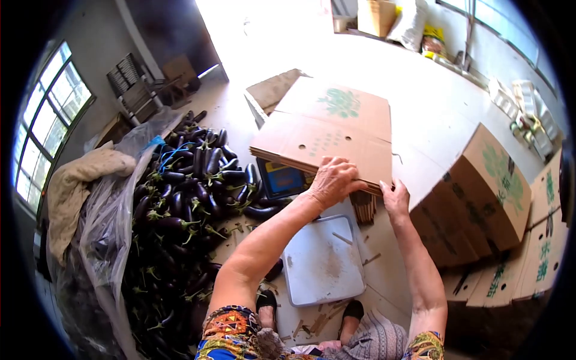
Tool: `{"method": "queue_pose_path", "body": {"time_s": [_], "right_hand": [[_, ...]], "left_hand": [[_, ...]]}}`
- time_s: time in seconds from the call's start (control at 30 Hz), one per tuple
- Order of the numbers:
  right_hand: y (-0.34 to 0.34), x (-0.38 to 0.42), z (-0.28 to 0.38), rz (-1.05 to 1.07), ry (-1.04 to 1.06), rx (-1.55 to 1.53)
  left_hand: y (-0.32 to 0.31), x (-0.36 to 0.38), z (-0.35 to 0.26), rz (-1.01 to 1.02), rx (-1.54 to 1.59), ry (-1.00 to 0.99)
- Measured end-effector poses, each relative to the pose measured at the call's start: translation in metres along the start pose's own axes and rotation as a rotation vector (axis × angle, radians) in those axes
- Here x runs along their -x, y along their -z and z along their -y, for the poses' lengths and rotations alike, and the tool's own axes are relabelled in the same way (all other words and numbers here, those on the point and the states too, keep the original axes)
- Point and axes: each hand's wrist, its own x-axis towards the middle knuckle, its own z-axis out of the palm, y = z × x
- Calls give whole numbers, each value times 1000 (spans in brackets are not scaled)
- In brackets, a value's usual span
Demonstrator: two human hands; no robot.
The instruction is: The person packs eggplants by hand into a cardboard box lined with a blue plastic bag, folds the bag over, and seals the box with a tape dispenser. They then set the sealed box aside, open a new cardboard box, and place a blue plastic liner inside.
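Observation:
A stack of flattened cardboard boxes [354,135] with green leaf prints lies in front of me, its near edge toward my body. My left hand [335,180] rests on that near edge with its fingers bent over the cardboard. At the near right corner, my right hand [396,198] pinches the edge between thumb and fingers. Partly covered by the stack is a dark scale with a blue and yellow panel [283,178]. Below my hands stands a grey, scuffed flat platform [324,261].
A large heap of eggplants [186,198] covers the floor on the left, beside clear plastic sheeting [111,231] and a beige cloth [84,186]. A printed carton [474,204] stands at right, near more flat cardboard [522,264]. Cardboard scraps lie around my feet.

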Motion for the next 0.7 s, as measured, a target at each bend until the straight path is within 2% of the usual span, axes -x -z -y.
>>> {"method": "queue_pose_path", "body": {"time_s": [0.07,0.13,0.2,0.27,0.3,0.4,0.43,0.53,0.57,0.67,0.7], "right_hand": [[5,-3,-11,2,34,36],[5,-4,-20,21,9,-95],[11,5,0,54,-53,-58],[12,7,10,77,-103,-2],[7,6,6,37,-12,31],[-2,5,-6,-28,29,186],[1,2,-10,-14,123,319],[9,9,-8,-2,165,446],[14,18,-7,-28,198,438],[33,46,-7,-80,302,338],[50,58,7,57,129,298]], "left_hand": [[21,2,33,-282,-177,156],[38,11,92,-320,-561,531],[47,36,169,-276,-594,801],[73,44,174,44,-160,1160],[77,45,167,31,-108,1152],[83,49,153,27,-58,1114],[80,51,153,-38,-107,1072],[95,55,140,-35,-130,1056],[96,61,144,-56,-159,963],[110,81,126,-210,-87,895],[110,94,118,-362,-179,787]]}}
